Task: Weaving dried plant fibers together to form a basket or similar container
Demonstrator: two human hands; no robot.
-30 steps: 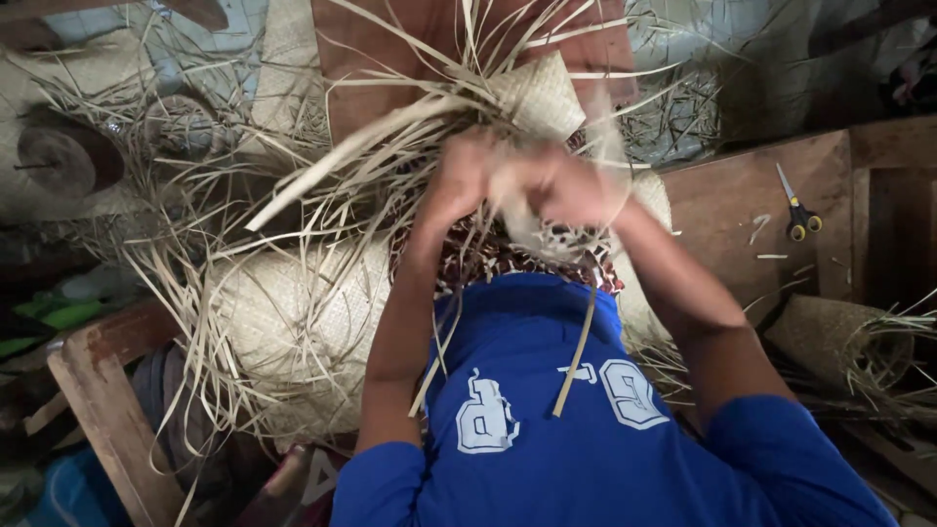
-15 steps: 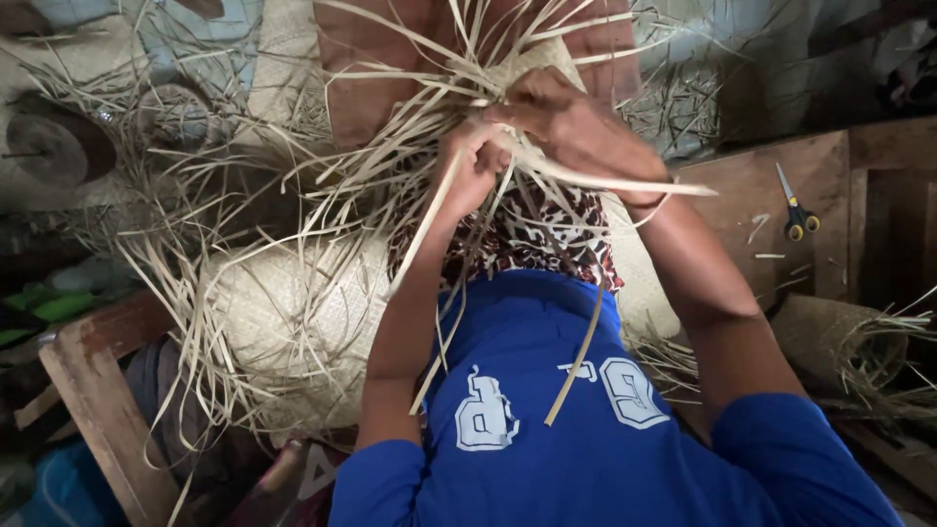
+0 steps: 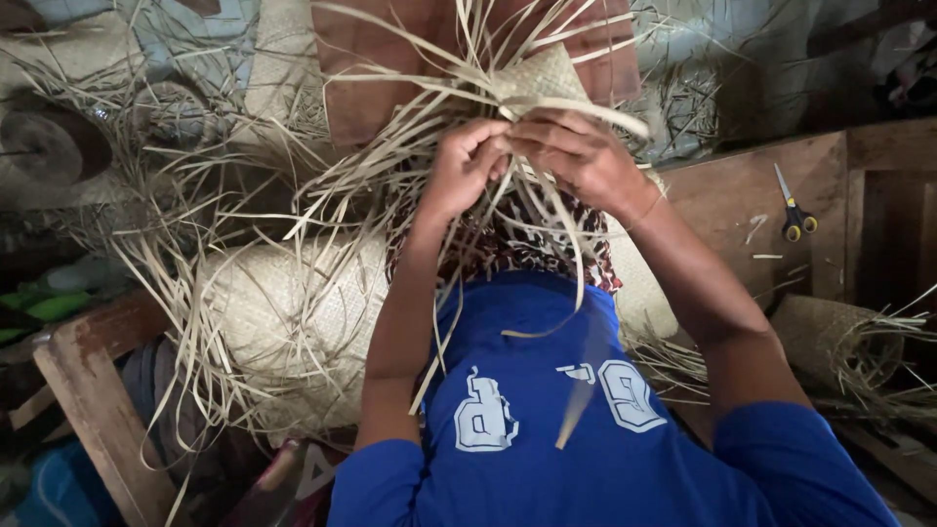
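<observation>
I hold a small woven piece of pale straw (image 3: 543, 80) in front of me, with many loose strips fanning out from it. My left hand (image 3: 467, 166) pinches a bundle of straw strips (image 3: 390, 185) just below the woven patch. My right hand (image 3: 576, 156) grips the strips beside it, fingers curled over them. Both hands touch each other at the fingertips. Long strips hang down over my blue shirt and patterned cloth on my lap.
A large rolled woven mat (image 3: 283, 322) lies at my left. A smaller woven roll (image 3: 839, 342) sits at the right. Scissors with yellow-black handles (image 3: 795, 215) lie on a wooden board (image 3: 732, 195). A wooden plank (image 3: 88, 400) stands at lower left.
The woven piece and both hands have shifted up and slightly right. My fingers have regripped the strips, and a long strip now sticks out to the right over my right hand.
</observation>
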